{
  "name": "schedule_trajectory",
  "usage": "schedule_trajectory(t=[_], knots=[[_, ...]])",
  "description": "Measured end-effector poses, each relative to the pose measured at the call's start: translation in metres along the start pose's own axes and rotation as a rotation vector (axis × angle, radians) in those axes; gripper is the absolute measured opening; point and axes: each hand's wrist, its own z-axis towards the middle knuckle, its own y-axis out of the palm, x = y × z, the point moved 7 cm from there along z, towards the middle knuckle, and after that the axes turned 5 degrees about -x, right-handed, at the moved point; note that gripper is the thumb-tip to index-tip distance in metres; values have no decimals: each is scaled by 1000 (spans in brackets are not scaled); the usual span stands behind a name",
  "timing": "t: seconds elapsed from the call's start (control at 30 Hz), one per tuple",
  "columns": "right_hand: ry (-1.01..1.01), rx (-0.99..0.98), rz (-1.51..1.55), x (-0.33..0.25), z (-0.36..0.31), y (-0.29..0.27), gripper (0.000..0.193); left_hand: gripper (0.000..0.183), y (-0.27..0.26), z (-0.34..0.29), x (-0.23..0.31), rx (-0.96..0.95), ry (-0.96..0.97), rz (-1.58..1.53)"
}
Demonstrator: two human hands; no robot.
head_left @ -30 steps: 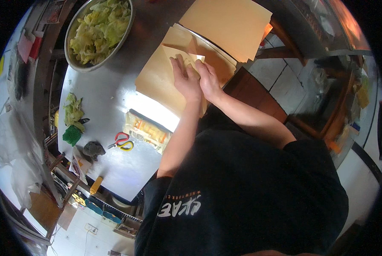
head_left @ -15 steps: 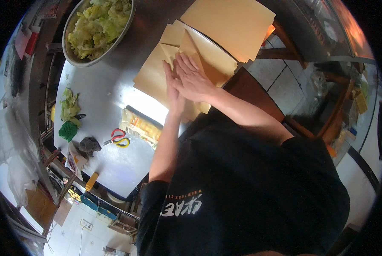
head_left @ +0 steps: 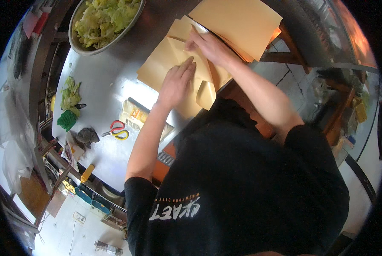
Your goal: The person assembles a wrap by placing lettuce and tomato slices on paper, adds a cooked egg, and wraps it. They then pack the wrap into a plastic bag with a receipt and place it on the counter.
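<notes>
A stack of brown paper sheets (head_left: 156, 64) lies on the metal table, and the top sheet is partly folded, with a raised flap and a curled near corner. My left hand (head_left: 177, 83) rests on the folded sheet, fingers stretched out and lying along the paper. Further up, my right hand (head_left: 208, 46) has its fingers closed on the flap's far end. Its exact fingertip contact is partly hidden by the hand itself. Beside my left forearm are a clear printed packet (head_left: 134, 114) and scissors (head_left: 115, 131) with one red and one yellow handle.
A metal bowl (head_left: 72, 39) of torn lettuce (head_left: 105, 23) stands at the far left of the table (head_left: 99, 91). A second brown paper stack (head_left: 238, 25) lies far right. Toward the left edge are lettuce scraps (head_left: 70, 94), green mesh (head_left: 67, 120), a dark scrubber (head_left: 87, 136) and a yellow bottle (head_left: 87, 173).
My hands, earlier together on the paper, have parted: the left moved nearer me, the right farther away to the flap's end. The near corner now curls up. The view has shifted slightly.
</notes>
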Motion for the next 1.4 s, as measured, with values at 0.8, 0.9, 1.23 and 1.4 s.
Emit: schedule_trajectory(t=[0.8, 0.9, 1.23, 1.4], knots=[[-596, -493, -1275, 0, -56, 5, 51, 74, 19, 21, -5, 46, 0, 49], [-591, -437, -1286, 6, -55, 8, 48, 74, 15, 16, -1, 57, 13, 19], [-410, -522, -1408, 39, -111, 1, 26, 65, 34, 5, -9, 174, 39, 109], [-735, -313, -1159, 13, -124, 16, 9, 66, 40, -2, -13, 222, 110, 166]])
